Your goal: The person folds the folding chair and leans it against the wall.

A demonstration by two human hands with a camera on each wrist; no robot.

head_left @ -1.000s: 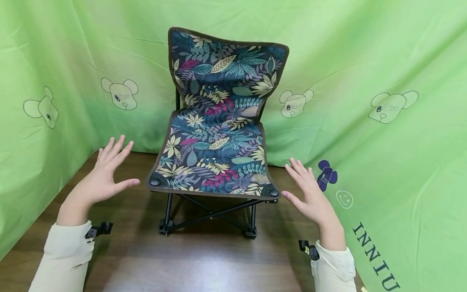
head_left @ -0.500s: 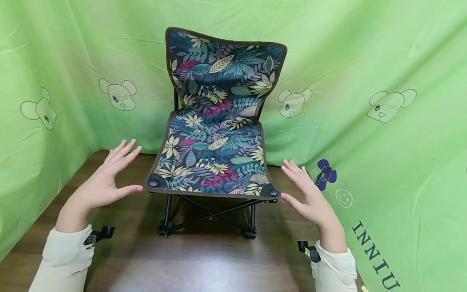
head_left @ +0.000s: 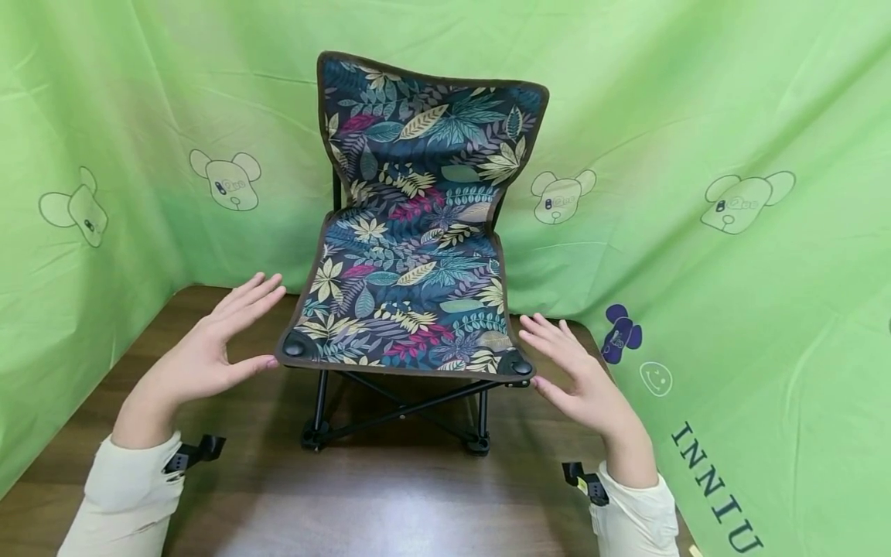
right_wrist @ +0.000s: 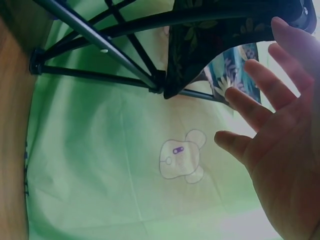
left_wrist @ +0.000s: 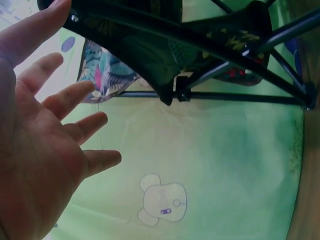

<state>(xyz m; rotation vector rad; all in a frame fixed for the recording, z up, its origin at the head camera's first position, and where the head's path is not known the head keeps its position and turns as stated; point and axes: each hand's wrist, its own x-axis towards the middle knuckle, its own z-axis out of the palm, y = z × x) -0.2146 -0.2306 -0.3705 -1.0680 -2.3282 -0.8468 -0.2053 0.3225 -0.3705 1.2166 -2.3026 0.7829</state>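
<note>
Chair, standing between left hand and right hand, both spread wide; "INNIU" on cloth; underside only in wrist views.

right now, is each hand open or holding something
Left hand: open, holding nothing, beside the chair; whether it touches cannot be told.
Right hand: open, holding nothing, on the chair's other side.
</note>
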